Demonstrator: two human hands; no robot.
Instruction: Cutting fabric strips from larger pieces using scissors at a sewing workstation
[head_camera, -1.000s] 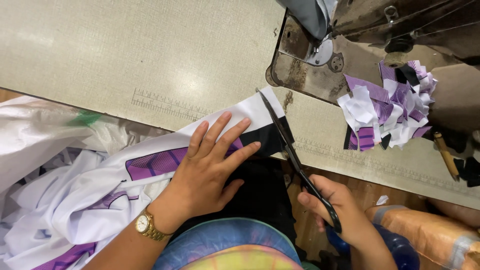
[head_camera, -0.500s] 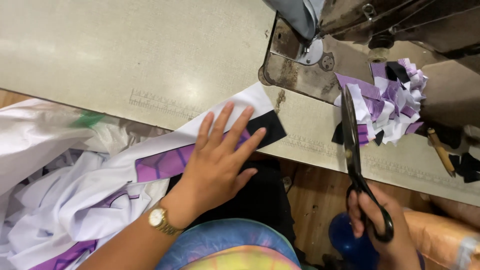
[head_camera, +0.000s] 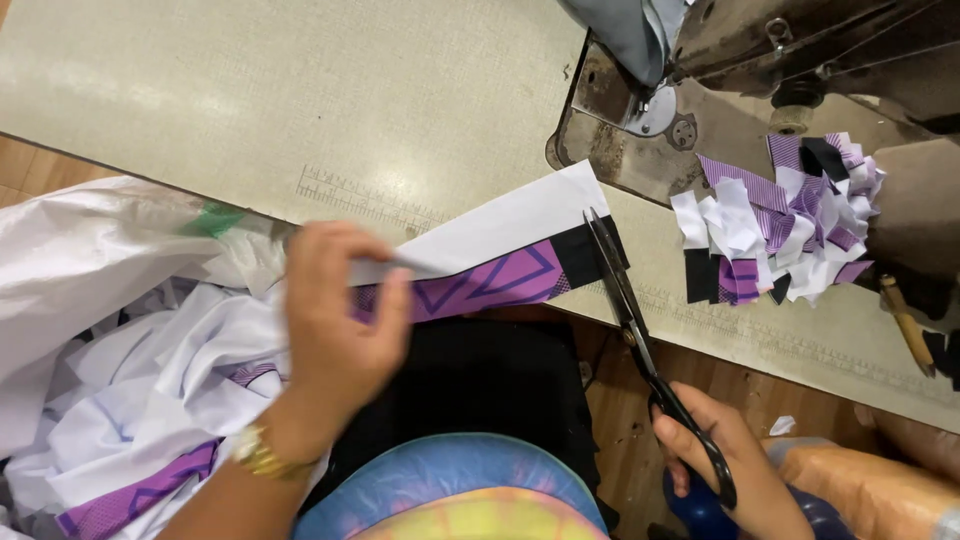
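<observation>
Now left hand (head_camera: 335, 320) pinches white-purple-black fabric strip (head_camera: 500, 262), seemingly flat; right hand (head_camera: 725, 470) grips black scissors (head_camera: 640, 340) at strip end.

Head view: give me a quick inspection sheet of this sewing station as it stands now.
Surface: pale speckled table with a printed ruler strip along its near edge.
Job's things: white, purple and black fabric strip lies over the table edge; black scissors have their blades at its black end.
Clutter: pile of cut scraps on the table; heap of white and purple fabric at the lower left.
Hands: left hand pinches the strip; right hand grips the scissor handles.
Cables: nothing seen.
Surroundings: worn sewing machine at the top right; wooden floor below.
</observation>
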